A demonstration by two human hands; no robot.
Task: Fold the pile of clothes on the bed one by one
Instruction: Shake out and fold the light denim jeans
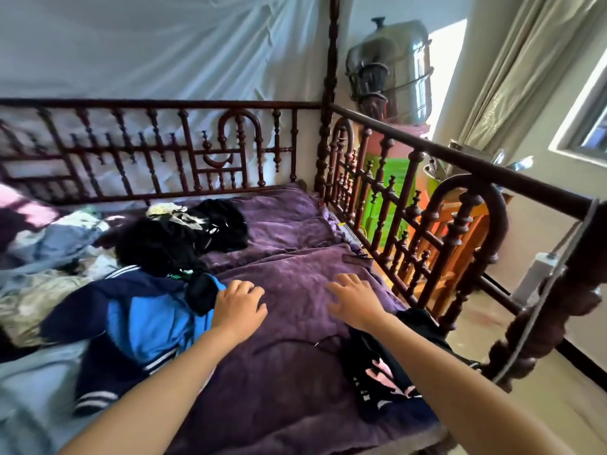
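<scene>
Both my arms reach out over the purple blanket (pixel 295 280) that covers the bed, and neither grip holds anything. My left grip (pixel 239 307) is knuckles up with the fingers loosely bent, empty, low over the blanket just beside the edge of the clothes; I cannot tell whether it touches the cloth. My right grip (pixel 356 298) is palm down with the fingers spread and relaxed above a bare stretch of blanket, well apart from the left one, and I cannot tell whether it touches either. The clothes lie unfolded on the bed in several heaps. A navy and blue jacket (pixel 131 323) with white-striped cuffs is crumpled under and left of my left forearm, with a small black piece (pixel 200 293) on its upper edge, just beside my left fingers. Further back, a heap of black garments (pixel 184 238) lies on the blanket with a pale scrap on top. By my right forearm, near the bed's edge, lies a black garment with pink markings (pixel 384 366). To the far left, pale rumpled bedding (pixel 49 244) is bunched up. A dark turned-wood bed rail (pixel 427 198) runs along the back and right side. Behind it hangs a white sheet (pixel 131 44), and past the corner post stand a large steel pot (pixel 391 67) and a curtain (pixel 525 77).
</scene>
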